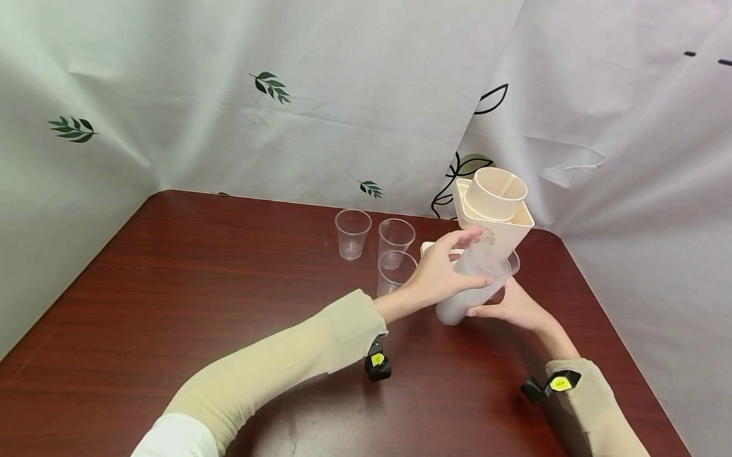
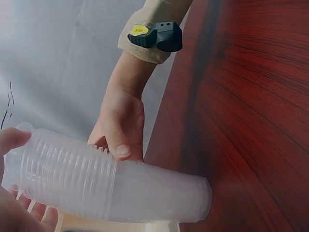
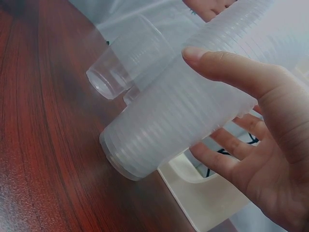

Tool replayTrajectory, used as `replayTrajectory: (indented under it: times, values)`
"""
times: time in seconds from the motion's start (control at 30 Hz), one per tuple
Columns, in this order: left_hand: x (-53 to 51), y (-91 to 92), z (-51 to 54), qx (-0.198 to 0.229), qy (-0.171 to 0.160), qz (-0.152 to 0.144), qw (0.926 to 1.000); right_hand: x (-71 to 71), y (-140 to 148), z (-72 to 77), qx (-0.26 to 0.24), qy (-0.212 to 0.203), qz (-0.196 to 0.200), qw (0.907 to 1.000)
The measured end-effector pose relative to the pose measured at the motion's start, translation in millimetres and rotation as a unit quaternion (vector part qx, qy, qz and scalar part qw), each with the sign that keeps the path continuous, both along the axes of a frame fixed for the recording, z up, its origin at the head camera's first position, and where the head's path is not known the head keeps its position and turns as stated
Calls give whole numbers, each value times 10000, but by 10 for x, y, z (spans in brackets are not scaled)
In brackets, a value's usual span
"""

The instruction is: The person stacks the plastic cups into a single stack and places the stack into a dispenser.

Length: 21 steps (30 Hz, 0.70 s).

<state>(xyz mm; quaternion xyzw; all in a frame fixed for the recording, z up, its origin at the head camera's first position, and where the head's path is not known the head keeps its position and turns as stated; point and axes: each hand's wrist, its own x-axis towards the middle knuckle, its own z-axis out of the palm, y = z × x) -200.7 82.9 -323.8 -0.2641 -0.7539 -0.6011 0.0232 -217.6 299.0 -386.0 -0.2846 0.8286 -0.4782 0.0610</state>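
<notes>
A stack of clear plastic cups (image 1: 469, 289) is held tilted, its closed end low near the tabletop. My left hand (image 1: 443, 268) grips the stack by its rim end, thumb on one side and fingers on the other. Lower along the stack, my right hand (image 1: 520, 306) holds it from the right; in the right wrist view its thumb lies over the cups (image 3: 178, 111) and its fingers (image 3: 231, 145) pass beneath. Just behind the stack stands a cream plastic holder (image 1: 493, 219) with a round tube on top, partly hidden by hands and cups.
Three single clear cups stand left of the hands: one at the back left (image 1: 351, 235), another beside it (image 1: 396, 236), and a nearer one (image 1: 395, 270) partly behind my left wrist. The brown table (image 1: 250, 265) meets white curtains behind and at both sides.
</notes>
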Motion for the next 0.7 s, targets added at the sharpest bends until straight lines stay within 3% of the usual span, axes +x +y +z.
replayTrajectory:
  times: [0.7]
  values:
    - [1,-36,-77,-109,-225,-98,9996,-3,-3,-4,-9,-88,-49,9999]
